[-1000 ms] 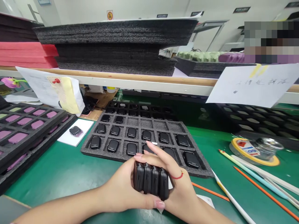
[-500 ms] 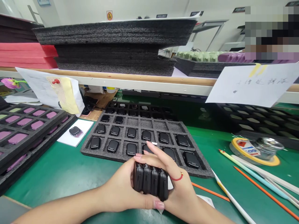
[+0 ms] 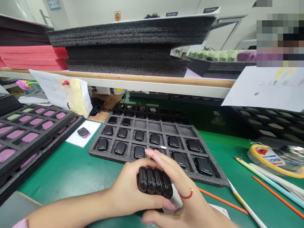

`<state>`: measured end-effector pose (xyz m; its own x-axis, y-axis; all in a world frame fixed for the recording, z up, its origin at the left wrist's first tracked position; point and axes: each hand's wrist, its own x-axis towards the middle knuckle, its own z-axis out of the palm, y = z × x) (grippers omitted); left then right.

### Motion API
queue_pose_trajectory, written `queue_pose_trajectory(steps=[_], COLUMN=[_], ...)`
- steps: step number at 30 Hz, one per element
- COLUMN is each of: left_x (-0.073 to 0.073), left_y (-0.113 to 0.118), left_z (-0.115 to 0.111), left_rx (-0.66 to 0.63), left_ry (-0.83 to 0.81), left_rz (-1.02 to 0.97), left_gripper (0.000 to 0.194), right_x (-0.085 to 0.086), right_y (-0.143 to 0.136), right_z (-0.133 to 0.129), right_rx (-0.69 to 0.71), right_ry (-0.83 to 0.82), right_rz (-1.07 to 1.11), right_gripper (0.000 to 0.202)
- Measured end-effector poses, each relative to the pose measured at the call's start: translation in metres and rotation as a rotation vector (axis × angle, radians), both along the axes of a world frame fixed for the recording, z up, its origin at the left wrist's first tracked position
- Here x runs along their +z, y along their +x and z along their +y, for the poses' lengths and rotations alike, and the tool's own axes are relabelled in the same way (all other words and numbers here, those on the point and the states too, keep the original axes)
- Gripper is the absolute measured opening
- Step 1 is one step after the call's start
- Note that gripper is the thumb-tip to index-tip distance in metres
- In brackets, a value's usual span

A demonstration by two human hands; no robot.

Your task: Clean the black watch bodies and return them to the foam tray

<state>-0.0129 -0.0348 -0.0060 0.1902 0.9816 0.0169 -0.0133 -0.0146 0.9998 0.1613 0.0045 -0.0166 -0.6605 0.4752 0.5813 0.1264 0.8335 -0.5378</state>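
Observation:
My left hand (image 3: 133, 186) is closed around a row of several black smartwatch bodies (image 3: 155, 181), standing face to face, thumb across the front. From the right, my right hand (image 3: 187, 196), with a red string at its wrist, cups the same row. Its fingers reach over the far side, and its blurred thumb lies below the left thumb. Something white, too blurred to name, shows between my right palm and the row. Just beyond my hands lies a black foam tray (image 3: 163, 127), its front rows filled with watch bodies; my right fingers hide part of it.
Foam trays with purple and green pieces (image 3: 47, 124) stand left, near a watch on white paper (image 3: 77, 139). Pens (image 3: 247, 202) and yellow tape (image 3: 261, 163) lie right. A shelf edge (image 3: 147, 83) crosses behind, loaded with black foam sheets (image 3: 133, 33).
The row has tipped in my hands, so its rounded ends now face me. My right thumb has dropped away from the row's front. The view has shifted slightly left.

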Motion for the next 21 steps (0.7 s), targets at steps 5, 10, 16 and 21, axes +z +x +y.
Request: queue_pose_trajectory(steps=[5, 10, 16, 21], left_x=[-0.004, -0.008, -0.007, -0.006], left_y=[-0.008, -0.01, -0.011, -0.009], left_z=[-0.001, 0.001, 0.0, 0.0], left_rx=[-0.108, -0.146, -0.116, -0.089], left_ry=[0.247, 0.331, 0.38, 0.373], left_rz=[0.049, 0.026, 0.133, 0.153], left_gripper=[0.044, 0.041, 0.042, 0.039], right_x=[0.014, 0.009, 0.007, 0.005], right_y=[-0.001, -0.007, -0.006, 0.001], right_z=[-0.001, 0.003, 0.003, 0.005], right_rx=[-0.04, -0.041, -0.026, 0.032], right_ry=[-0.271, -0.367, -0.373, -0.487], right_rz=[0.065, 0.079, 0.051, 0.096], right_gripper=[0.078, 0.072, 0.073, 0.083])
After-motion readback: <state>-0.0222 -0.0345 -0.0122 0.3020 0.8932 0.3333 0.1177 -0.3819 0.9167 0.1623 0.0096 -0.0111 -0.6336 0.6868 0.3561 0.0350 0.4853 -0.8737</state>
